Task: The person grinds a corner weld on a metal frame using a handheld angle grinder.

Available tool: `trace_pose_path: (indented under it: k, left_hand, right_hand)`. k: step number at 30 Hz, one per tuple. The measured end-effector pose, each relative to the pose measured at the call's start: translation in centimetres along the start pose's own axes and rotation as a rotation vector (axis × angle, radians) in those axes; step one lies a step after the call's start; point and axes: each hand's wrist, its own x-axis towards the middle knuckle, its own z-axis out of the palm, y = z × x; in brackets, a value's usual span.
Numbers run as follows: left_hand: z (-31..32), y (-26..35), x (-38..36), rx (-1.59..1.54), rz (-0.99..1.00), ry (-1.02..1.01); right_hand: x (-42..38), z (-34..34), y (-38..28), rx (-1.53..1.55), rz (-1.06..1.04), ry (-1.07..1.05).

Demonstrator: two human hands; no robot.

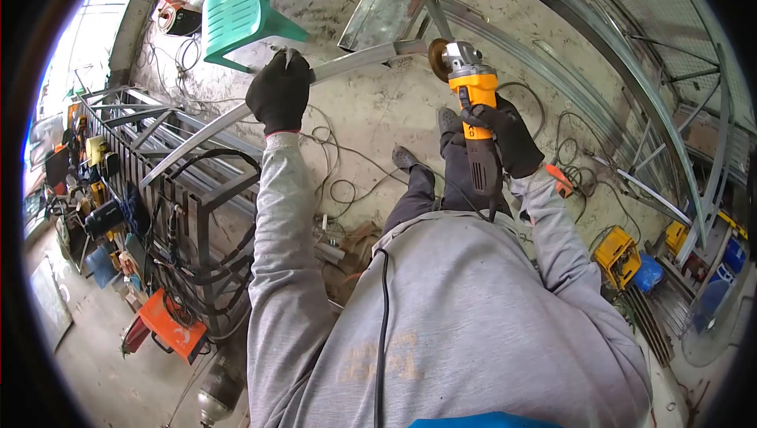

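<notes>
A black glove covers my left hand (280,93), whose fingers are wrapped round a long, thin metal bar (355,61). The bar runs from the rack at the left to the upper middle. My right hand (509,134), gloved in black too, grips a yellow and black angle grinder (477,108), held upright with its head away from me. The grinder's disc (438,59) is at the bar's right end; whether they touch cannot be made out. Beyond the bar's end lies a wide metal beam (390,6).
A green plastic chair (240,14) stands beyond my left hand. At the left is a metal rack (197,223) with cables and tools, above an orange machine (173,325). Curved metal frames (631,57) rise at the right, near a yellow case (617,257). Cables cross the floor near my feet.
</notes>
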Motion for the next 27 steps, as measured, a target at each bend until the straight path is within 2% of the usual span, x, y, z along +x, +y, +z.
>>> trace_pose_path:
  k: [1,4,9,14,18,23,27]
  left_hand:
    - [0.0,0.2,0.0,0.013,0.024,0.051]
    - [-0.3,0.4,-0.1,0.035,-0.025,0.013]
    - [0.1,0.1,-0.1,-0.02,-0.027,0.011]
    - [0.1,0.3,-0.3,-0.073,-0.025,0.06]
    - [0.1,0.0,-0.3,-0.054,-0.007,0.031]
    - [0.3,0.0,-0.4,-0.066,0.026,0.086]
    - [0.5,0.1,-0.5,-0.089,0.017,0.108]
  right_hand:
    - [0.2,-0.3,-0.3,-0.026,-0.014,0.028]
    - [1.5,-1.6,-0.8,-0.022,-0.05,0.038]
    - [4.6,-3.6,-2.1,-0.074,-0.091,-0.057]
    - [5.8,-3.7,-3.5,-0.225,-0.053,-0.193]
    - [6.0,-2.7,-4.3,-0.212,-0.088,-0.223]
    - [7.9,-2.8,-4.9,-0.227,-0.139,-0.411]
    - [8.2,-2.5,-5.4,-0.295,-0.152,-0.397]
